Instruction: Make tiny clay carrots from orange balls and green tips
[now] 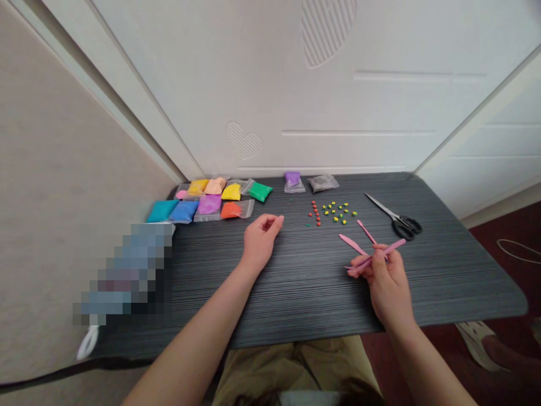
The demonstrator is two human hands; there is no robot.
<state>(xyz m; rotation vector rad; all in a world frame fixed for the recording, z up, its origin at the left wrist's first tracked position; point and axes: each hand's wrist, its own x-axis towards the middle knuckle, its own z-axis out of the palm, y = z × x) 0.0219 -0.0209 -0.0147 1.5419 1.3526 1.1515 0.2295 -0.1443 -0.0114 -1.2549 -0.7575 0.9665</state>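
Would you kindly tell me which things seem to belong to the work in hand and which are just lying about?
Likely part of the work:
pink tool in the right hand
two more pink tools nearby
orange-red pellets and yellow-green pieces
coloured packets

Apparently just lying about:
black-handled scissors, untouched
pixelated item at far left, unidentifiable

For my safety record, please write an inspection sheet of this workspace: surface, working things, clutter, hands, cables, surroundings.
Surface: dark striped table.
Working things: pink tool held, two more lying nearby; small red pieces and yellow-green pieces.
Clutter: coloured packets at back left; black-handled scissors at right; pixelated object at left, unreadable.
Hands: left hand pinched, contents unclear; right hand grips the pink tool.
Cables: thin pale cord at right, below table height, kind unclear.
Surroundings: white panel with heart reliefs behind; shoe at lower right.
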